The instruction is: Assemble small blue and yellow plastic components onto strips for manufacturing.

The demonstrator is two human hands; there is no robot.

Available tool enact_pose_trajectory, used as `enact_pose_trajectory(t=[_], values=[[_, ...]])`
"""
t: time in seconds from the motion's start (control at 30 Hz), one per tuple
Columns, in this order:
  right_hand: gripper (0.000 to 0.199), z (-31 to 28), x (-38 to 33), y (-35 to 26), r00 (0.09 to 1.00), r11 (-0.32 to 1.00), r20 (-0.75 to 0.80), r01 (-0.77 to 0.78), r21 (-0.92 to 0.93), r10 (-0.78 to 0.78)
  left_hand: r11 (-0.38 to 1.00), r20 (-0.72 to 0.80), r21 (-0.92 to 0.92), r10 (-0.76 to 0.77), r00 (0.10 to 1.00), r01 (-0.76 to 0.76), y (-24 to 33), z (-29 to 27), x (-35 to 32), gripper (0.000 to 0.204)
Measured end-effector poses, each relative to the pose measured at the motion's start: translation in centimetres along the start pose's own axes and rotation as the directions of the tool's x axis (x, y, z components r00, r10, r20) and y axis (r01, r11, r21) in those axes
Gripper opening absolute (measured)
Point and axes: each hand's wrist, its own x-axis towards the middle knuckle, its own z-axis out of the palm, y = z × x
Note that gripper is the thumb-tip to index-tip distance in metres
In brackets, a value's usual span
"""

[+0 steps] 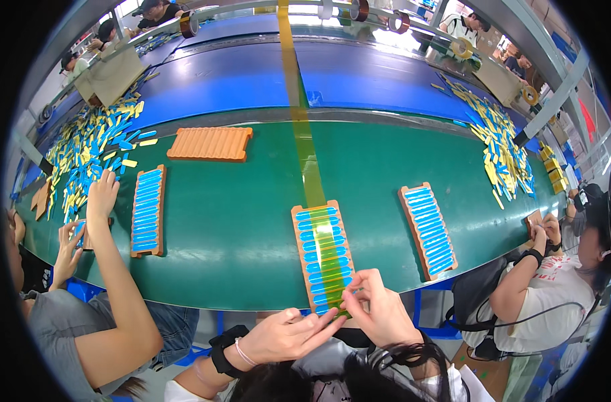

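In front of me on the green table lies an orange-brown grooved tray [303, 258] filled with a row of blue strips [310, 246]. A band of clear yellow tape [312, 181] runs from the overhead bar down across the strips to the tray's near end. My right hand [384, 313] bends its thumb and fingers together at the tape's edge, by the tray's near right corner. My left hand [286, 338] reaches in from the left, its fingers stretched out with their tips by the tape's lower end. The tape's very end is partly hidden by my fingers.
Similar filled trays stand left [148, 211] and right [428, 231]; an unfilled tray [210, 144] lies farther back. Blue and yellow strips are heaped at left [94, 154] and right [503, 147]. People work on both sides. A blue belt [386, 77] runs behind the table.
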Motion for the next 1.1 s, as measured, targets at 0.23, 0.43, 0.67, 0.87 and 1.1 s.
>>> enact_pose_trajectory(t=[0.23, 0.43, 0.67, 0.87, 1.1], values=[[0.025, 0.4, 1.1, -1.2, 0.997, 0.979, 0.073, -0.017, -0.202, 0.032, 0.853, -0.057, -0.451, -0.322, 0.945, 0.263, -4.0, -0.7, 2.8, 0.02], [0.021, 0.1, 0.7, -1.6, 0.992, 0.978, 0.114, 0.083, -0.191, -0.062, -0.158, 0.362, -0.846, -0.871, 0.332, 0.509, -17.8, 2.4, 9.7, 0.055], [0.023, 0.1, 1.1, -2.2, 0.988, 0.979, 0.152, 0.024, -0.201, 0.007, -0.116, 0.386, -0.801, -0.85, 0.358, 0.587, -18.3, 4.4, 9.2, 0.091], [0.024, -0.1, 0.9, -1.7, 0.992, 0.983, 0.115, 0.065, -0.17, -0.046, 0.451, 0.436, -0.416, -0.663, 0.609, 0.789, -11.6, 1.4, 5.7, 0.106], [0.024, 0.1, 1.0, -1.7, 0.991, 0.98, 0.127, 0.06, -0.19, -0.036, 0.482, 0.485, -0.372, -0.628, 0.609, 0.793, -11.0, 2.3, 5.1, 0.109]])
